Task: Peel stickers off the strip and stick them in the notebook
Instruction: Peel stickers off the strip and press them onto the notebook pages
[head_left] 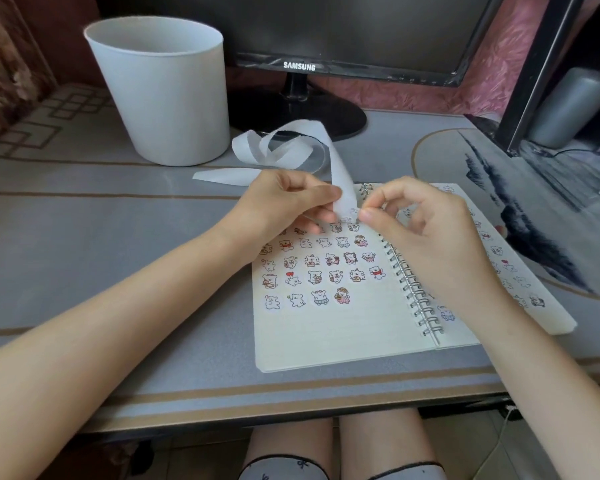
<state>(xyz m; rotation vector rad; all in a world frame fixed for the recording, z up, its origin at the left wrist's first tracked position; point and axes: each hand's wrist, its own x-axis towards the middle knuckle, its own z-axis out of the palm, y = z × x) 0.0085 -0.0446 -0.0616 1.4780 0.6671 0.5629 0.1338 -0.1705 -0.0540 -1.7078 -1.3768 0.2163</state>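
The long white paper strip (340,168) rises up and away from the left hand (284,199), whose grip pinches its lower end, and just right of it the right hand (426,230) pinches a small pale sticker (352,212), directly above the open spiral-bound notebook (326,327).

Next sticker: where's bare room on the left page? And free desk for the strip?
Page: blank band below the bottom sticker row, plus the gap right of the pink sticker. Desk: open stretch left of the notebook, before the bin. Crowded: page top, under left hand, right hand and strip.
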